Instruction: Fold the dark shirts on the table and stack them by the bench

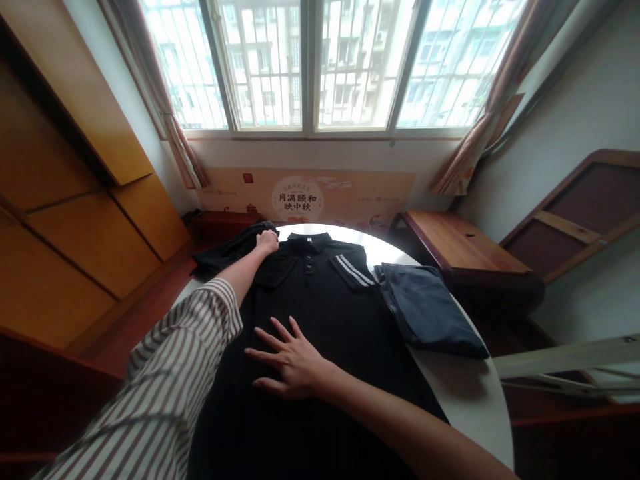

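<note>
A black short-sleeved polo shirt (330,313) lies spread with its collar at the far side, its front placket up and two white stripes on its right-hand sleeve. Flat on the shirt's middle rests my right hand (293,360), fingers spread and holding nothing. My left hand (268,240) reaches to the far left, beside the shirt's shoulder, with its fingers curled closed. It touches dark cloth there; whether it grips the shirt or the heaped dark garment (227,250) next to it is hidden. The shirt's lower end runs out of view.
Everything lies on a white round-edged table (480,393). A folded dark blue-grey garment (425,307) sits at its right edge. Beyond stands a low wooden table (465,243), right of centre. Yellow-brown cabinets (75,247) line the left, and a barred window (310,67) is ahead.
</note>
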Demonstrator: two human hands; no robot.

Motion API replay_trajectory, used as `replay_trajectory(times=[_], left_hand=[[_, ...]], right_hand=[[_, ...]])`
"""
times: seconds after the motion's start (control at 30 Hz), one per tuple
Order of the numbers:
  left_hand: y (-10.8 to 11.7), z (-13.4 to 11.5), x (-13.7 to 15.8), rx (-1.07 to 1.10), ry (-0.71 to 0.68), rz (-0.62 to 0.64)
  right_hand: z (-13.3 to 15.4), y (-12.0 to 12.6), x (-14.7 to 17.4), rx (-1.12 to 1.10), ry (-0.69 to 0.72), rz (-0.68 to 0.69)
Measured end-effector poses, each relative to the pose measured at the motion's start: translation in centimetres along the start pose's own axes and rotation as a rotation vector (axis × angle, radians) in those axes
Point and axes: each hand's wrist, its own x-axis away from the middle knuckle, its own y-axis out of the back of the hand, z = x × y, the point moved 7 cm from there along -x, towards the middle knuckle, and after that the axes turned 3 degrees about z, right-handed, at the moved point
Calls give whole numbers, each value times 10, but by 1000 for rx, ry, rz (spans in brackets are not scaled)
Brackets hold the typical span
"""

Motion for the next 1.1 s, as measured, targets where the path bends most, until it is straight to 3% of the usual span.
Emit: replay_trajectory(times=[0.23,0.4,0.53,0.67,0.73,0.83,0.93,1.03,1.1], left_hand=[[5,-6,1,-26,63,-50],[3,-46,54,-27,-210,-129],[-20,-46,110,-46,-331,-44],[-40,-33,136,-34,-329,159],[-34,-34,141,-4,-320,164],[-3,-44,163,53,-362,22],[31,-47,227,198,-547,-47],[49,-30,324,309,-721,82],[57,-6,388,307,-731,111]], right_hand=[[-2,-3,-2,-20,5,-11],[-3,-3,-4,-17,-5,-48],[-4,-4,-4,17,-22,-89],[-6,-8,-9,70,-21,-86],[-7,-8,-11,83,-22,-58],[-4,-2,-2,110,-45,-26],[11,13,38,108,-52,-75],[28,21,104,46,-40,-148],[35,16,153,33,-57,-162]])
